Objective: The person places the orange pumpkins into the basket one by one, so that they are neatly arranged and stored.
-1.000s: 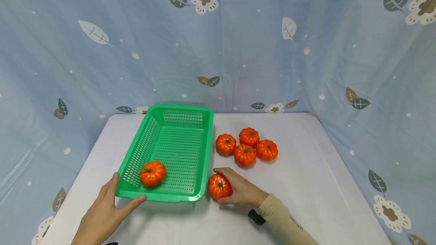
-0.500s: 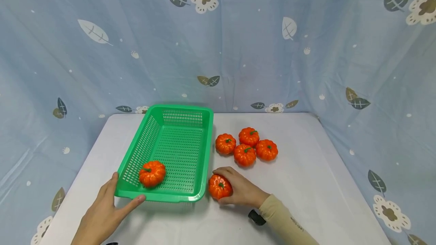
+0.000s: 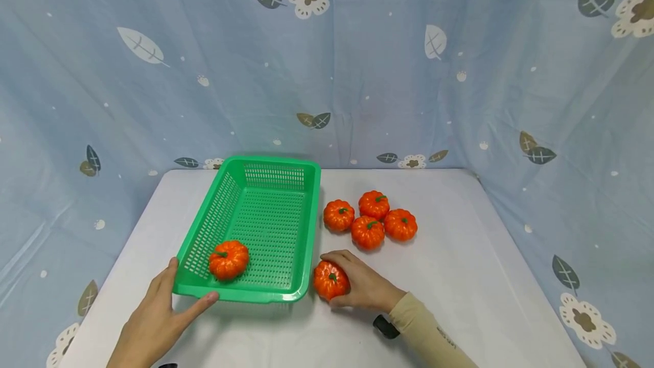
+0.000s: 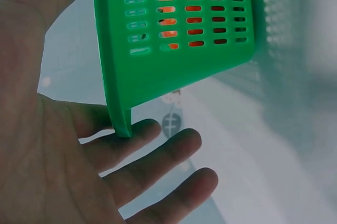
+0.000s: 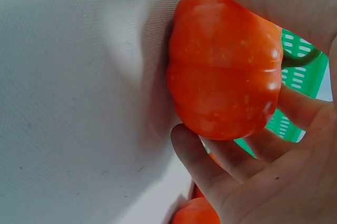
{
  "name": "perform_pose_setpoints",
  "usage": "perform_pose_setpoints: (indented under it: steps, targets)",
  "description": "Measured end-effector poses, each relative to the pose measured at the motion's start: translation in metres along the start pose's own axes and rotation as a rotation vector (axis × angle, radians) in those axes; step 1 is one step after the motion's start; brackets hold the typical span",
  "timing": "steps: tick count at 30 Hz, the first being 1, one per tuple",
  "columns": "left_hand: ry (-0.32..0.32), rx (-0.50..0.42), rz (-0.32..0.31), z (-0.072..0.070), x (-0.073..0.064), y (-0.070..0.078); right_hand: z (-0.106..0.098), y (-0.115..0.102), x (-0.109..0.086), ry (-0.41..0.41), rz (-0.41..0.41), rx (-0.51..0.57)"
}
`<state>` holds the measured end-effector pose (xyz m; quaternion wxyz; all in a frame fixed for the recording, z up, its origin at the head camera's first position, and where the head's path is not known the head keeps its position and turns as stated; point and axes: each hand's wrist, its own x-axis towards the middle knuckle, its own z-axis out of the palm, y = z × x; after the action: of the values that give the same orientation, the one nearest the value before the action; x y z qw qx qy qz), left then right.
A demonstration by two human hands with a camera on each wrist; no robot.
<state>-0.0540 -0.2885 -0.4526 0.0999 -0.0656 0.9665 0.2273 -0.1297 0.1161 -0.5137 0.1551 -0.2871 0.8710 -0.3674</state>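
Fingers and thumb of the right hand (image 3: 368, 287) are holding an orange pumpkin (image 3: 329, 281) in the head view, just beside the near right corner of a green basket (image 3: 255, 295). The left hand (image 3: 150, 322) is spreading wide at the basket's near left corner, touching the rim. Another pumpkin (image 3: 228, 260) is lying inside the basket near that corner (its stem is pointing left). Four more pumpkins (image 3: 367, 234) are sitting together on the white table (image 3: 485, 277), farther back than the held one. Beige cloth of a sleeve (image 3: 429, 334) is covering the right forearm, and a patterned blue curtain (image 3: 357, 61) is hanging behind.

From the left wrist, the fingers are fanning out beyond the rim, and orange is showing through the basket's slots.

From the right wrist, the thumb is pressing one side of the held pumpkin while fingers are touching the opposite side; its green stem is facing the palm. Whether its base is touching the table, I cannot tell.
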Motion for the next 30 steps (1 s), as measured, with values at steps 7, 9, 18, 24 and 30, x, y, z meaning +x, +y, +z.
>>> perform_pose_setpoints:
  steps: [7,9,18,24,30]
  targets:
    - [0.018,0.005,0.009,0.0,0.0,0.0,-0.002,0.001,0.001,0.018,-0.021,-0.007]
    - [0.019,0.005,0.009,0.0,0.0,-0.001,-0.002,0.001,0.001,0.024,-0.013,0.002]
    - [0.03,0.019,0.024,-0.001,-0.002,0.0,-0.005,0.005,-0.001,0.096,0.014,0.033]
    - [0.027,0.029,0.024,-0.001,-0.001,0.001,-0.011,0.008,-0.001,0.186,0.005,0.073]
    - [0.038,0.04,0.027,-0.001,0.0,0.001,-0.023,0.008,0.001,0.291,-0.035,0.086]
